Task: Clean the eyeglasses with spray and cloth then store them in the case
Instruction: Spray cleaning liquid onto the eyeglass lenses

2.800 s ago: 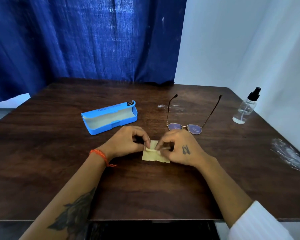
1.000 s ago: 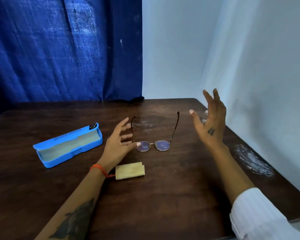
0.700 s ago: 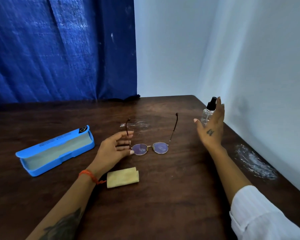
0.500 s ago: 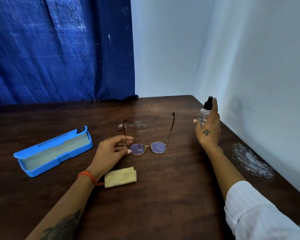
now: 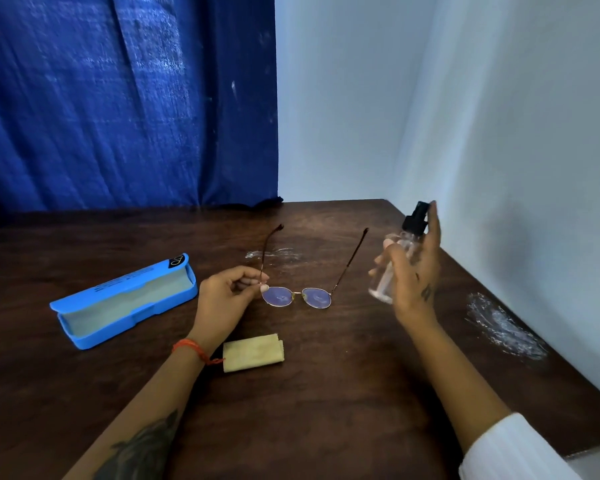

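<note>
1. The fingers (image 5: 262, 277) of the left hand (image 5: 222, 299) pinch the eyeglasses (image 5: 297, 296) at the left hinge, where the temple meets the lens rim; the fingers of the right hand (image 5: 413, 275) are wrapped around the spray bottle (image 5: 394, 265), which is held above the table (image 5: 326, 410) with its black nozzle uppermost.
2. At far left the blue eyeglass case (image 5: 125, 299) lies open on the table, its pale lining showing, well apart from the glasses.
3. Nearer the person, just beside the left wrist, the folded yellow cleaning cloth (image 5: 253, 352) lies flat; it looks soft and light, easy to pick up by an edge.
4. The eyeglasses rest on the table at centre, lenses towards the person, both temples unfolded and pointing away towards the far edge; their long axis across the lenses runs left to right.
5. The thin metal frame is probably light and easily bent, and the lenses smear, so the hinge or bridge is the sensible place to hold.
6. The bottle is clear and smooth, likely slippery once wet.
</note>
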{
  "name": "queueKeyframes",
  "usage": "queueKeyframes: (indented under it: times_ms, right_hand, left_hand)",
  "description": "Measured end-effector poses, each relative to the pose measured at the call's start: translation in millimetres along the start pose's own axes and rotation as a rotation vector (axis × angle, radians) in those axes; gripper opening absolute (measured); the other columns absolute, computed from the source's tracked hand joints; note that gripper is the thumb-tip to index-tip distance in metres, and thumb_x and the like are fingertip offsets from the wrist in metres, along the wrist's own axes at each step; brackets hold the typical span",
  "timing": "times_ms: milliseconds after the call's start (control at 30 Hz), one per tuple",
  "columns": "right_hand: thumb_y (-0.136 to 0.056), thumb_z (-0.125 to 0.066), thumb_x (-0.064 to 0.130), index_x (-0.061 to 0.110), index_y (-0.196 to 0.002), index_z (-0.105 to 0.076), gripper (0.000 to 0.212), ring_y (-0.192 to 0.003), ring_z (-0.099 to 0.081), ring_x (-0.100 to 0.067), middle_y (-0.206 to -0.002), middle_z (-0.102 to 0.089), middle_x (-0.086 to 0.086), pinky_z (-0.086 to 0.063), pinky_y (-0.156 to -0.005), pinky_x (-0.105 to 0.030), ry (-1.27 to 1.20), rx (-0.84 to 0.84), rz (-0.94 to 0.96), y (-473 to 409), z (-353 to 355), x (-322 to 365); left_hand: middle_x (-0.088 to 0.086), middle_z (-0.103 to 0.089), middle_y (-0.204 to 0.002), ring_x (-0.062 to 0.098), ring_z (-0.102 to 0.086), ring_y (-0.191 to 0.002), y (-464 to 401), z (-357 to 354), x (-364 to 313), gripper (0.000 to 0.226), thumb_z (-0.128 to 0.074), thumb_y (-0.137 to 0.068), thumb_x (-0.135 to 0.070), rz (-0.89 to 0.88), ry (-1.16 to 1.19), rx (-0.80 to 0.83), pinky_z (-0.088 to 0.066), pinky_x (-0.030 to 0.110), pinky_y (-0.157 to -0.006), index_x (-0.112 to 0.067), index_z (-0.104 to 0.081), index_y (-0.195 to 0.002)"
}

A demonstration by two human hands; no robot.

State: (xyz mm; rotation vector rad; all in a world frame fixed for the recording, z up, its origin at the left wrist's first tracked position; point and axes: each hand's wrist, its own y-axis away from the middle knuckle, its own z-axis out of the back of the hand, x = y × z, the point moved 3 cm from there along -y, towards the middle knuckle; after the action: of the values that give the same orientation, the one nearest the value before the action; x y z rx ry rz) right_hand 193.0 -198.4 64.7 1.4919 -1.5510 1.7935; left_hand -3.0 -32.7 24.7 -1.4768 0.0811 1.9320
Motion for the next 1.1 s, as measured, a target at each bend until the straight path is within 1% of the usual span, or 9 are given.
queueKeyframes:
  times_ms: [100, 300, 367, 433, 467, 533, 600, 800, 1100]
  right_hand:
    - [-0.084, -0.057, 0.006, 0.040, -0.139, -0.028, 0.071, -0.053, -0.059, -0.016, -0.089, -0.058, -0.006, -0.053, -0.049, -0.033, -0.182, 0.193, -0.064, 16, -21, 6]
    - [-0.078, -0.056, 0.008, 0.047, -0.134, -0.034, 0.072, -0.054, -0.058, -0.018, -0.084, -0.062, -0.006, -0.052, -0.045, -0.029, -0.353, 0.443, -0.209, 33, -39, 3]
    - [-0.077, -0.061, 0.015, 0.055, -0.132, -0.031, 0.074, -0.067, -0.063, -0.021, -0.104, -0.062, -0.010, -0.057, -0.056, -0.035, -0.201, 0.408, -0.185, 35, -40, 3]
    - [-0.079, -0.063, 0.027, 0.057, -0.135, -0.023, 0.076, -0.097, -0.063, -0.023, -0.128, -0.056, -0.005, -0.055, -0.080, -0.043, 0.143, 0.321, -0.028, 38, -40, 5]
    - [-0.081, -0.063, 0.028, 0.053, -0.139, -0.018, 0.077, -0.098, -0.061, -0.019, -0.122, -0.059, 0.000, -0.053, -0.084, -0.039, 0.331, 0.287, 0.078, 40, -40, 5]
    - [-0.086, -0.061, 0.027, 0.039, -0.144, -0.011, 0.077, -0.072, -0.057, -0.010, -0.092, -0.058, 0.005, -0.047, -0.063, -0.024, 0.657, 0.262, 0.256, 45, -45, 6]
    - [-0.087, -0.058, 0.028, 0.030, -0.147, -0.011, 0.076, -0.060, -0.051, -0.010, -0.089, -0.054, 0.002, -0.036, -0.048, -0.018, 0.865, 0.301, 0.344, 53, -53, 9]
    - [-0.086, -0.048, 0.032, 0.023, -0.148, -0.007, 0.075, -0.058, -0.050, -0.010, -0.096, -0.058, -0.005, -0.034, -0.046, -0.016, 0.932, 0.454, 0.382, 67, -67, 2]
    - [-0.081, -0.061, 0.020, 0.022, -0.144, -0.027, 0.073, -0.052, -0.042, -0.008, -0.105, -0.063, -0.007, -0.036, -0.050, -0.021, 0.964, 0.518, 0.352, 66, -67, 0]
  left_hand:
    - [-0.004, -0.069, -0.080, 0.005, -0.063, -0.074, 0, 6, -1, 0.021, -0.070, -0.075, -0.006, 0.020, 0.049, -0.051, -0.050, 0.010, -0.071, -0.026, -0.066, -0.079]
    - [0.003, -0.070, -0.082, 0.019, -0.066, -0.083, -3, 10, 0, 0.017, -0.071, -0.074, -0.007, 0.058, 0.102, -0.167, -0.053, 0.012, -0.070, -0.018, -0.068, -0.086]
    - [0.002, -0.069, -0.083, 0.018, -0.066, -0.084, -4, 10, -1, 0.017, -0.071, -0.074, -0.007, 0.052, 0.095, -0.178, -0.052, 0.011, -0.071, -0.016, -0.068, -0.089]
    - [0.002, -0.069, -0.085, 0.018, -0.066, -0.084, -5, 9, -3, 0.018, -0.071, -0.074, -0.007, 0.037, 0.089, -0.185, -0.053, 0.015, -0.074, -0.015, -0.069, -0.090]
    - [0.003, -0.070, -0.085, 0.017, -0.066, -0.083, -5, 8, -3, 0.019, -0.072, -0.073, -0.007, 0.027, 0.084, -0.187, -0.053, 0.017, -0.075, -0.013, -0.069, -0.091]
    - [0.004, -0.070, -0.087, 0.016, -0.066, -0.082, -5, 8, -4, 0.019, -0.072, -0.073, -0.007, 0.000, 0.071, -0.187, -0.054, 0.019, -0.075, -0.014, -0.069, -0.091]
    - [0.005, -0.070, -0.088, 0.014, -0.065, -0.080, -5, 7, -4, 0.019, -0.073, -0.073, -0.007, -0.023, 0.080, -0.183, -0.055, 0.022, -0.075, -0.018, -0.069, -0.089]
    - [-0.005, -0.068, -0.085, 0.004, -0.063, -0.076, -4, 5, -9, 0.022, -0.073, -0.073, -0.009, -0.095, 0.069, -0.178, -0.054, 0.018, -0.073, -0.026, -0.067, -0.086]
    - [-0.010, -0.065, -0.082, 0.006, -0.063, -0.081, 0, 2, -16, 0.023, -0.072, -0.073, -0.007, -0.188, 0.062, -0.173, -0.050, 0.010, -0.072, -0.023, -0.067, -0.088]
